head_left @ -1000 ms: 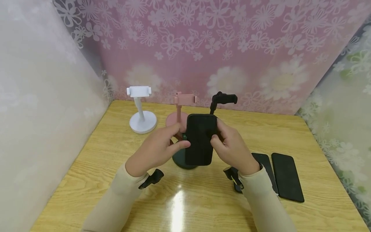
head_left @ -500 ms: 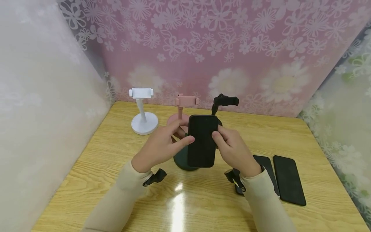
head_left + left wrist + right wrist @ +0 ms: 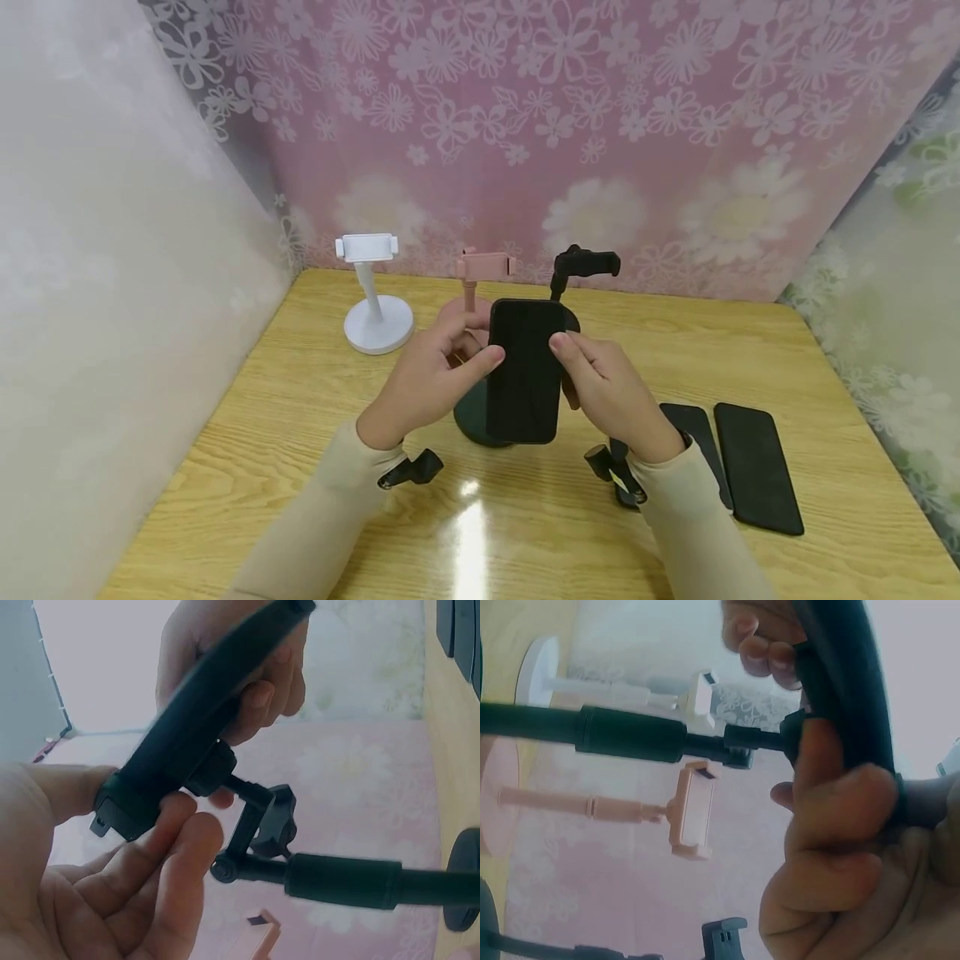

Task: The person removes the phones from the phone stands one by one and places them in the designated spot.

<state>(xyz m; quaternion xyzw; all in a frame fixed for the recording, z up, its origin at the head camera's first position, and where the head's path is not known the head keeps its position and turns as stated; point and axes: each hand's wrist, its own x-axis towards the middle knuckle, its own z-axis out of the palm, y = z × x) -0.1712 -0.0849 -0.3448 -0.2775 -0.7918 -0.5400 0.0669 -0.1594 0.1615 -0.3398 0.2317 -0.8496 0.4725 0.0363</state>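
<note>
A black smartphone (image 3: 525, 375) stands nearly upright, screen facing me, at a dark green phone stand whose round base (image 3: 474, 421) shows below it. The stand's pole (image 3: 345, 881) and folding arm are seen from the side in the left wrist view. My left hand (image 3: 431, 371) pinches the clamp end (image 3: 127, 806) at the phone's left edge, thumb in front and fingers behind. My right hand (image 3: 611, 387) grips the phone's right edge, its thumb on the screen side and fingers curled behind. The phone hides most of the clamp in the head view.
Behind the phone stand a white phone stand (image 3: 378, 323), a pink phone stand (image 3: 486, 267) and a black phone stand (image 3: 588, 263). Two black phones (image 3: 759, 467) (image 3: 686, 421) lie at the right, partly under my right forearm. Patterned cloth (image 3: 450, 167) rises at the table's back.
My right hand's fingers have shifted down the phone's right edge, and its thumb sits higher on the screen. The green clamp end glimpsed at the phone's left edge is now hidden in the head view.
</note>
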